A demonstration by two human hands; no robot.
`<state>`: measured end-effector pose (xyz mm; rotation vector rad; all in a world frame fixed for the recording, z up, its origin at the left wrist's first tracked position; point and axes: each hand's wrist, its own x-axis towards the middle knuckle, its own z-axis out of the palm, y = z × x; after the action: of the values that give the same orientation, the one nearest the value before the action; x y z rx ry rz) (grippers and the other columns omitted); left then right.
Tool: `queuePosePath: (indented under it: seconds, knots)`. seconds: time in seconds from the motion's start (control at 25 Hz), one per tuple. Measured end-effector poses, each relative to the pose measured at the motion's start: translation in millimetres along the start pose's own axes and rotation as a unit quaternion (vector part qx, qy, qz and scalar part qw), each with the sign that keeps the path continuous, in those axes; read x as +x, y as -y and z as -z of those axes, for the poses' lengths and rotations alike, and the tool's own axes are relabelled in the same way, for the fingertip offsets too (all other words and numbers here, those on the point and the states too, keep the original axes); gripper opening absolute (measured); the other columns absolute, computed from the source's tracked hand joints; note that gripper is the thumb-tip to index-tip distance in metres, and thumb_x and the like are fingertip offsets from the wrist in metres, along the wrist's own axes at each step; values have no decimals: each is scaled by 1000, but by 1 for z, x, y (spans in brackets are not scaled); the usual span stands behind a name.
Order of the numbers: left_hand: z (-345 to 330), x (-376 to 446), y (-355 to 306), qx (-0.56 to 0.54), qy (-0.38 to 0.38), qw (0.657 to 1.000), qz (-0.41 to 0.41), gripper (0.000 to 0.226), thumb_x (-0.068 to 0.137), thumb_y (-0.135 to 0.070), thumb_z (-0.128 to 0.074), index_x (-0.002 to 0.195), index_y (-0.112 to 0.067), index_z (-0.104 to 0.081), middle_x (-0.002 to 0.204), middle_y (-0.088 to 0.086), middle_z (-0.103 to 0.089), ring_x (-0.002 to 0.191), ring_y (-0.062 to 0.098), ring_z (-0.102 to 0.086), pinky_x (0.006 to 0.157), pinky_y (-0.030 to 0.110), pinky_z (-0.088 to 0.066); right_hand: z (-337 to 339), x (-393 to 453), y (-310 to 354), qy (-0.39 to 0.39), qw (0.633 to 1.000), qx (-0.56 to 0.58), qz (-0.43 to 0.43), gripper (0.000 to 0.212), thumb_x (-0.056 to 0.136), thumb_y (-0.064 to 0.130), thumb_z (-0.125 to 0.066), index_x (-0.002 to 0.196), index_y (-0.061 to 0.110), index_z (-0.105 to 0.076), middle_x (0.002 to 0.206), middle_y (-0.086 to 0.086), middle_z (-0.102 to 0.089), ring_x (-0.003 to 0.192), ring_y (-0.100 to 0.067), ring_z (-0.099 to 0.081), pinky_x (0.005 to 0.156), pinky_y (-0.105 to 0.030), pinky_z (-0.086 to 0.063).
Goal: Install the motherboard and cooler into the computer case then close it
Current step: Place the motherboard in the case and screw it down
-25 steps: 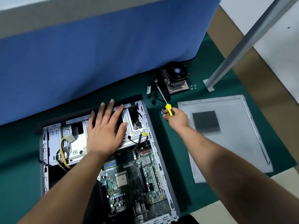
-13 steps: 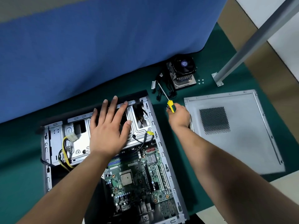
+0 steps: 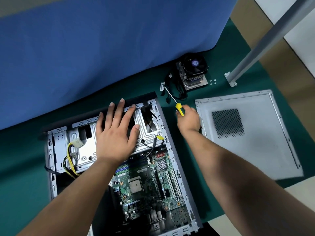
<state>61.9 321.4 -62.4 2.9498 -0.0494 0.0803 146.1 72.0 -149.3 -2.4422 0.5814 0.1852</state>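
The open computer case (image 3: pixel 172 150) lies flat on the green mat, with the green motherboard (image 3: pixel 148 184) inside its near half. My left hand (image 3: pixel 117 133) rests flat, fingers spread, on the metal drive cage (image 3: pixel 85 147) at the case's far end. My right hand (image 3: pixel 188 119) is just right of the case, closed on a yellow-handled screwdriver (image 3: pixel 179 109) whose shaft points up-left. The black fan cooler (image 3: pixel 194 70) on its heatsink stands farther back, cables trailing to its left. The grey side panel (image 3: pixel 255 133) lies to the right.
A blue cloth (image 3: pixel 102 48) hangs along the far side of the mat. Several small screws (image 3: pixel 213 82) lie right of the cooler. A slanted metal post (image 3: pixel 265 41) with a foot plate stands at the back right. Yellow and black cables (image 3: pixel 69 157) loop at the case's left.
My right hand with the screwdriver has shifted slightly away from the case toward the side panel's corner. The camera view has drifted. My left hand stays on the drive cage.
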Motion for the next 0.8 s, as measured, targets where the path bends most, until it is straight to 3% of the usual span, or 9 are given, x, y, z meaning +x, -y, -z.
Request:
queuePosePath:
  seconds: [0.24, 0.44, 0.52, 0.6, 0.64, 0.72, 0.76, 0.8]
  knots:
    - [-4, 2, 2, 0, -4, 1000, -2, 57, 105, -58, -27, 160, -44, -19, 171, -14, -7, 158, 13, 1, 126, 45, 1, 6, -4, 3, 8, 1000, 20, 17, 18, 98, 30, -61, 111, 19, -68, 108, -8, -64, 94, -32, -60, 71, -33, -46]
    - [2, 2, 0, -5, 10, 1000, -9, 58, 104, -60, -25, 160, -43, -21, 171, -13, -8, 158, 13, 1, 126, 44, 2, 52, -39, 7, 39, 984, 170, 15, 12, 98, 25, -59, 89, 21, -65, 83, -2, -72, 81, -26, -68, 67, -31, -49]
    - [12, 3, -1, -38, 31, 999, -3, 58, 104, -60, -31, 159, -43, -25, 171, -13, -7, 158, 12, 4, 126, 41, 6, 79, -64, 12, 68, 966, 248, 15, 12, 96, 19, -63, 85, 24, -66, 84, 1, -75, 77, -17, -72, 73, -33, -53]
    - [31, -1, -8, -145, 49, 988, 21, 52, 104, -53, -45, 154, -41, -37, 170, -12, -13, 158, 13, 3, 126, 39, 7, 107, -97, 20, 103, 948, 301, 21, 11, 94, 16, -67, 87, 24, -70, 88, 4, -77, 71, -8, -69, 70, -32, -54]
    - [41, -7, -15, -218, 44, 975, 32, 47, 104, -46, -52, 149, -38, -45, 167, -11, -24, 158, 15, -5, 127, 41, 1, 118, -114, 25, 125, 937, 326, 19, 10, 93, 15, -68, 88, 23, -71, 89, 4, -77, 69, -6, -67, 67, -29, -52]
    - [60, -34, -35, -342, 19, 938, 48, 29, 102, -35, -58, 131, -34, -61, 143, -10, -55, 142, 15, -42, 121, 43, -33, 132, -148, 35, 181, 914, 361, 13, 11, 90, 12, -72, 88, 22, -74, 86, 2, -78, 66, -6, -64, 63, -25, -49]
    - [67, -51, -47, -404, 25, 913, 60, 19, 101, -32, -60, 120, -36, -64, 125, -14, -64, 122, 6, -58, 105, 34, -51, 133, -163, 38, 208, 909, 359, 14, 11, 88, 12, -74, 87, 23, -75, 84, 2, -77, 65, -7, -63, 61, -24, -48]
    - [71, -68, -58, -470, 46, 878, 75, 14, 100, -28, -63, 110, -37, -67, 110, -17, -69, 103, -1, -65, 87, 23, -57, 132, -176, 41, 230, 910, 345, 19, 12, 86, 12, -77, 87, 24, -75, 81, 2, -77, 64, -8, -63, 59, -23, -48]
